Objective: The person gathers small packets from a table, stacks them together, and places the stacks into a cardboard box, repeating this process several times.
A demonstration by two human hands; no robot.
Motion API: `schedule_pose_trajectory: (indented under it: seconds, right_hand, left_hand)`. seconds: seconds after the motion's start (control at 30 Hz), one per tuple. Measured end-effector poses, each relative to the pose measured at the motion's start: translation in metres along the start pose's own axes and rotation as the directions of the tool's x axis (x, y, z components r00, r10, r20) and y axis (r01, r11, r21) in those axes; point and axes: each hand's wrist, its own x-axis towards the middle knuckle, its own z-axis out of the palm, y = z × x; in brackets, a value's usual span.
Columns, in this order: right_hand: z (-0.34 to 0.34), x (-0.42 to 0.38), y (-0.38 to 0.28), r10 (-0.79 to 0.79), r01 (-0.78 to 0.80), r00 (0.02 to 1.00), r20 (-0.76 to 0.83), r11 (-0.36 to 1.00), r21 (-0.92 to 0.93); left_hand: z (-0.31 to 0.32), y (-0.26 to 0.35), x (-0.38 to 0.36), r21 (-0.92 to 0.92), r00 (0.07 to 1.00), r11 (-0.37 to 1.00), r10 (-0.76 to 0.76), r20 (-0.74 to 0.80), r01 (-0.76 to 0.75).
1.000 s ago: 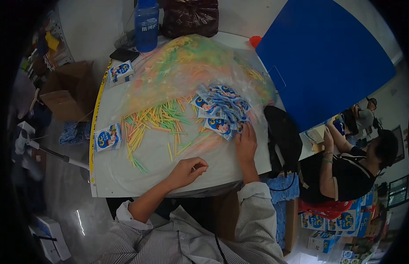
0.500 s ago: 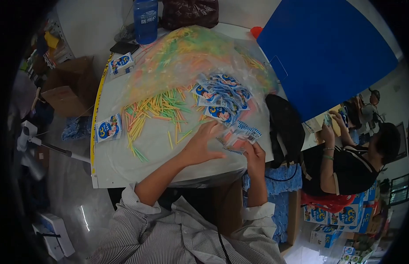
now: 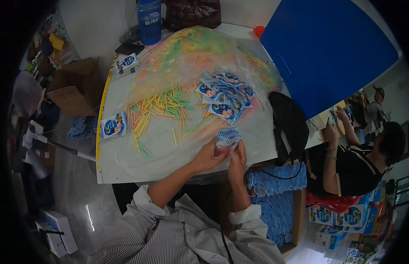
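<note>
A small clear packet with blue-striped ends (image 3: 228, 136) is held upright at the table's near side. My left hand (image 3: 207, 157) pinches its lower left edge. My right hand (image 3: 237, 162) grips its lower right, fingers closed. What lies inside the packet is hard to make out. Just beyond my hands is a pile of similar printed packets (image 3: 224, 113). Left of that pile lie many loose thin sticks (image 3: 162, 110) in yellow, green and pink. A large clear plastic bag (image 3: 191, 53) full of more sticks covers the back of the table.
One packet (image 3: 113, 125) and a small box (image 3: 126, 64) lie along the table's left edge. Behind stands a blue bottle (image 3: 150, 22). A black bag (image 3: 289, 127) rests at the right edge; a carton of blue packets (image 3: 272, 215) is below. Another person (image 3: 345, 163) sits at right.
My left hand has moved from beside the pile to the packet and now holds it too. My right hand has come inward and nearer with the packet, which is now upright.
</note>
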Motion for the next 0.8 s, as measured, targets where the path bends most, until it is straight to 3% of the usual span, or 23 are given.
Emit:
schedule_pose_trajectory:
  seconds: [0.07, 0.2, 0.27, 0.3, 0.33, 0.37, 0.4, 0.43, 0.47, 0.53, 0.67, 0.8]
  right_hand:
    - [0.0, 0.001, 0.006, -0.035, 0.035, 0.998, -0.049, 0.999, -0.001]
    - [-0.014, 0.021, 0.0, -0.161, 0.151, 0.986, -0.042, 0.972, -0.178]
    - [-0.022, 0.038, -0.004, -0.19, 0.178, 0.981, -0.035, 0.96, -0.218]
    - [-0.026, 0.052, -0.006, -0.225, 0.224, 0.973, 0.053, 0.861, -0.457]
    - [-0.026, 0.064, -0.007, -0.238, 0.275, 0.96, 0.147, 0.7, -0.659]
    - [-0.022, 0.073, -0.007, -0.243, 0.281, 0.958, 0.151, 0.701, -0.656]
    - [-0.018, 0.082, -0.006, -0.312, 0.375, 0.921, 0.235, 0.538, -0.755]
    - [-0.012, 0.088, -0.005, -0.36, 0.453, 0.873, 0.328, 0.352, -0.819]
    - [-0.005, 0.094, -0.003, -0.36, 0.458, 0.871, 0.334, 0.354, -0.815]
    - [0.008, 0.102, -0.002, -0.348, 0.414, 0.874, 0.34, 0.165, -0.895]
    - [0.004, 0.105, 0.005, -0.391, 0.502, 0.825, 0.408, 0.176, -0.847]
    - [0.002, 0.085, 0.001, -0.361, 0.545, 0.779, 0.513, -0.015, -0.838]
  left_hand:
    - [0.0, -0.003, -0.005, -0.054, 0.946, 0.952, -0.289, 0.147, 0.3]
    - [-0.002, 0.001, -0.006, -0.144, 0.949, 0.939, -0.303, 0.082, 0.313]
    - [-0.013, 0.004, -0.008, -0.39, 0.952, 0.869, -0.289, 0.099, 0.304]
    - [-0.019, 0.006, -0.01, -0.388, 0.952, 0.87, -0.29, 0.098, 0.305]
    - [-0.026, 0.006, -0.012, -0.183, 0.967, 0.95, -0.252, 0.025, 0.252]
    - [-0.032, 0.007, -0.013, 0.036, 0.98, 0.98, -0.195, -0.041, 0.197]
    - [-0.037, 0.009, -0.013, 0.039, 0.98, 0.98, -0.193, -0.047, 0.195]
    - [-0.041, 0.01, -0.015, 0.075, 0.975, 0.974, -0.218, 0.041, 0.215]
    - [-0.043, 0.012, -0.017, 0.113, 0.961, 0.966, -0.246, 0.126, 0.232]
    - [-0.042, 0.015, -0.021, 0.032, 0.96, 0.969, -0.248, 0.131, 0.246]
    - [-0.042, 0.009, -0.024, -0.14, 0.947, 0.945, -0.271, 0.17, 0.295]
    - [-0.043, 0.009, -0.025, -0.092, 0.957, 0.962, -0.239, 0.165, 0.256]
